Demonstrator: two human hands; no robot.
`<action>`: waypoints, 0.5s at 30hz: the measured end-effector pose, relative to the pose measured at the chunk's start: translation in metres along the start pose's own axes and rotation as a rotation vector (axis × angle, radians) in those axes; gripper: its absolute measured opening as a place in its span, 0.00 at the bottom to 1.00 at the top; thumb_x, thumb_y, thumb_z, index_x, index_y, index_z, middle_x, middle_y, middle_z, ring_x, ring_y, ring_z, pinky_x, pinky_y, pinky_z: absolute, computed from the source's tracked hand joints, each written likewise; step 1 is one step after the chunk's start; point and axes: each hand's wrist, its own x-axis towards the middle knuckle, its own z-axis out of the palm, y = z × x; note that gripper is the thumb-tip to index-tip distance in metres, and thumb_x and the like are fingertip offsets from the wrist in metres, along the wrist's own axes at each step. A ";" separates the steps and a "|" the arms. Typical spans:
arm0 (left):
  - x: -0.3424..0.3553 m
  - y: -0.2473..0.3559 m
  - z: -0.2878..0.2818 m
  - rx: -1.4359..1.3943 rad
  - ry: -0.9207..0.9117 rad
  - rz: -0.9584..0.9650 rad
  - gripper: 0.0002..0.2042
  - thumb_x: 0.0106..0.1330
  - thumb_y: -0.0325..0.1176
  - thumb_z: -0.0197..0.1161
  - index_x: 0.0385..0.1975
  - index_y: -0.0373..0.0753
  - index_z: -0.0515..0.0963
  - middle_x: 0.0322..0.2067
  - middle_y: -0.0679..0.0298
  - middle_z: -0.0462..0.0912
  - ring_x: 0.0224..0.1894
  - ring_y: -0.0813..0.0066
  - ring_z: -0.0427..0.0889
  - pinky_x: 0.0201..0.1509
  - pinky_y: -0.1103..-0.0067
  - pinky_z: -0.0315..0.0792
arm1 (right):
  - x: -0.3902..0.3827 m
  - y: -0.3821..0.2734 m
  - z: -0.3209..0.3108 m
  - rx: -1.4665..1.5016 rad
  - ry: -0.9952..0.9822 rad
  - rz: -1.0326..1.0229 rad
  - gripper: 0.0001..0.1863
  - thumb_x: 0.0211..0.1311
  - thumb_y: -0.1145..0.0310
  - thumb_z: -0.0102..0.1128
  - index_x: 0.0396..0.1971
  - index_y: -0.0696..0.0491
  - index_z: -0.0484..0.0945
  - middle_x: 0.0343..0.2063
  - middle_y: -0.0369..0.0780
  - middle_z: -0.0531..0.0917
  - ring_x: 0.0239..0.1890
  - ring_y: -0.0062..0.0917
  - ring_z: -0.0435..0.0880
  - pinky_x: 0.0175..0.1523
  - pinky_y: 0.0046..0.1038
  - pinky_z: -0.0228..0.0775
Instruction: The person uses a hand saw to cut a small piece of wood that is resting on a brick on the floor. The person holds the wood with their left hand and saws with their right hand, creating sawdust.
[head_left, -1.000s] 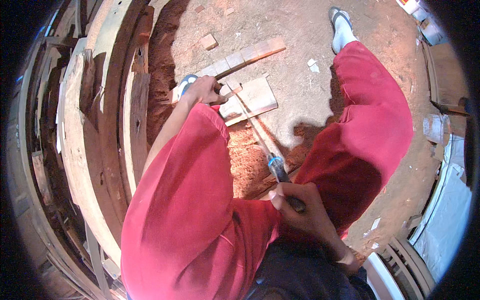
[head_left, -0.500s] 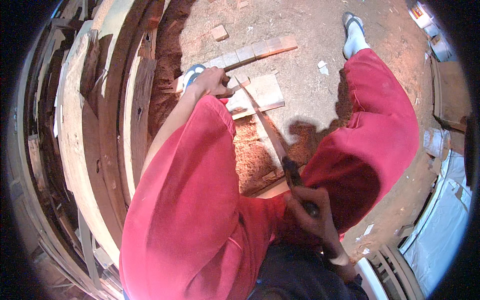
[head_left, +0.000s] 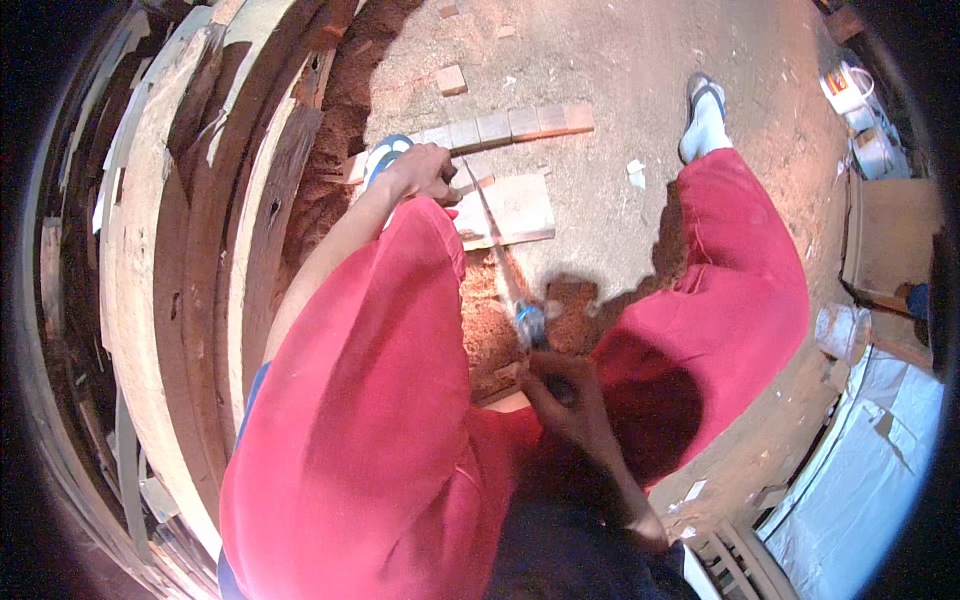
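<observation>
My right hand [head_left: 566, 392] is wrapped round the handle of a handsaw [head_left: 494, 228], close in front of my lap. The narrow blade slants away up and left, its tip near the fingers of my left hand [head_left: 430, 172]. That hand is closed on a small wood strip [head_left: 480, 184], bent over it beside my left foot. Under the strip lies a pale flat board [head_left: 525, 212]. Exactly where the teeth touch the wood cannot be made out. Reddish sawdust [head_left: 483, 300] covers the ground below the board.
Beyond the board, several wood blocks [head_left: 493, 128] lie end to end in a row, with a loose block [head_left: 451, 80] farther off. Long timbers [head_left: 150, 270] are stacked along my left. White buckets [head_left: 846, 90] and a pale sheet [head_left: 840, 470] are on the right.
My right hand has moved forward and left, pushing the saw's handle closer to the board. My left hand stays on the wood strip. The whole view has shifted slightly.
</observation>
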 end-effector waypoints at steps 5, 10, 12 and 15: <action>-0.009 -0.005 0.001 -0.020 0.032 0.039 0.24 0.49 0.54 0.69 0.23 0.33 0.86 0.22 0.47 0.85 0.28 0.48 0.87 0.36 0.59 0.79 | -0.032 -0.040 -0.038 -0.084 -0.268 0.134 0.07 0.68 0.72 0.68 0.39 0.59 0.81 0.27 0.33 0.76 0.33 0.14 0.72 0.36 0.23 0.65; -0.001 -0.009 0.006 -0.010 0.044 0.038 0.23 0.49 0.54 0.70 0.24 0.34 0.86 0.23 0.46 0.85 0.29 0.47 0.87 0.36 0.59 0.80 | -0.008 -0.009 -0.003 -0.132 0.129 -0.306 0.13 0.65 0.72 0.70 0.47 0.57 0.79 0.32 0.35 0.79 0.34 0.18 0.77 0.39 0.24 0.71; -0.001 -0.017 0.012 0.010 0.069 0.090 0.22 0.49 0.52 0.70 0.23 0.34 0.86 0.22 0.46 0.85 0.29 0.46 0.86 0.36 0.59 0.80 | -0.015 -0.006 -0.018 -0.213 -0.069 -0.112 0.15 0.65 0.73 0.71 0.49 0.56 0.78 0.36 0.37 0.79 0.38 0.19 0.78 0.43 0.24 0.72; -0.012 -0.006 0.022 -0.021 0.225 0.120 0.22 0.47 0.52 0.71 0.23 0.34 0.86 0.21 0.45 0.84 0.28 0.44 0.86 0.35 0.58 0.79 | -0.036 -0.007 -0.040 -0.225 -0.259 0.177 0.17 0.65 0.74 0.70 0.52 0.55 0.78 0.43 0.39 0.78 0.44 0.21 0.79 0.50 0.25 0.72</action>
